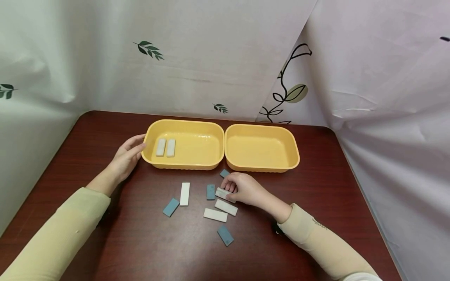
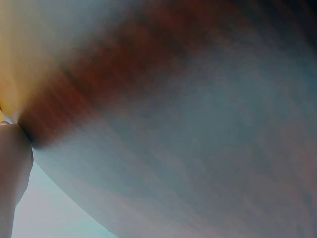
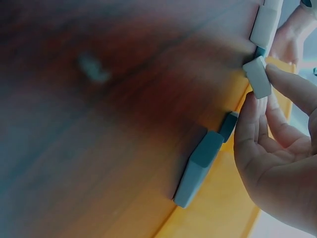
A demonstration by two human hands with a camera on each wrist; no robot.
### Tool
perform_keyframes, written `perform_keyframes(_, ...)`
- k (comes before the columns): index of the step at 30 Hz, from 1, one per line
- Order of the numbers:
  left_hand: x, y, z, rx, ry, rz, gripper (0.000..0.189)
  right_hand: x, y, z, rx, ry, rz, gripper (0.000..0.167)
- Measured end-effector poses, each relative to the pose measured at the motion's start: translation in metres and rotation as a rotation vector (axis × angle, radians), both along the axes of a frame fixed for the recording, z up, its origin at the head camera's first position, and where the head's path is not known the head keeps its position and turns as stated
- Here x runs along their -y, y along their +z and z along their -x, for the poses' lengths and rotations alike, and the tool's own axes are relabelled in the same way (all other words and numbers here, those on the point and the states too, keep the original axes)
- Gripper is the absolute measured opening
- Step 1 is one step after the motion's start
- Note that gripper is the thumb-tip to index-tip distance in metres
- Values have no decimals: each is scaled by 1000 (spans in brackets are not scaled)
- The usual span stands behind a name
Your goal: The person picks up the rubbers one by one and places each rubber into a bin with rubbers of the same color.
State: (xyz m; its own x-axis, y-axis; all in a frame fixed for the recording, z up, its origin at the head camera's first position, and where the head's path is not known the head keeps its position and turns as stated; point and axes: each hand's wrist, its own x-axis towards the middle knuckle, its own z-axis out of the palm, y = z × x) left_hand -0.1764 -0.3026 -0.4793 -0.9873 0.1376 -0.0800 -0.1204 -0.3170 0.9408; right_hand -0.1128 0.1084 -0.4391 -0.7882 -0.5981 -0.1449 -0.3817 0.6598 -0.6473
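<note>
One white bar sits pinched in the right hand, the thumb clamped on its near side and the fingertips on the other. It is in front of the two yellow trays, over the middle of the table; whether it still touches the wood I can't tell. Its long axis slants: the left end points up toward the tray on the person's left, the right end runs back under the hand toward the person. It looks flat, straight-edged and off-white, with faint grey smudges along the top.

Just below it lies a second white bar at nearly the same slant, and beyond that another white bar, turned closer to sideways. A white bar farther left points almost straight at the trays. Four shorter blue-grey tiles are scattered around these.

At the outer end of the left tray, the left hand rests against the wall, thumb and fingers apart. Two white pieces lie inside that tray, side by side, pointing away from the person. The right tray stands right beside it.
</note>
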Motion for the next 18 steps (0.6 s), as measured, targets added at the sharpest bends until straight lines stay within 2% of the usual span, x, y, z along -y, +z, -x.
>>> perform_keyframes(5,0,0,0,8,-1,6,28,1,0,0,3,3,12,19)
perform_keyframes(13,-1,0,-1,3,2,-10,27,3,2,2,-40,11,15,16)
perform_keyframes(18,-1,1,-1,-4,-4,6,27,5,8,2,-61,16,19,15)
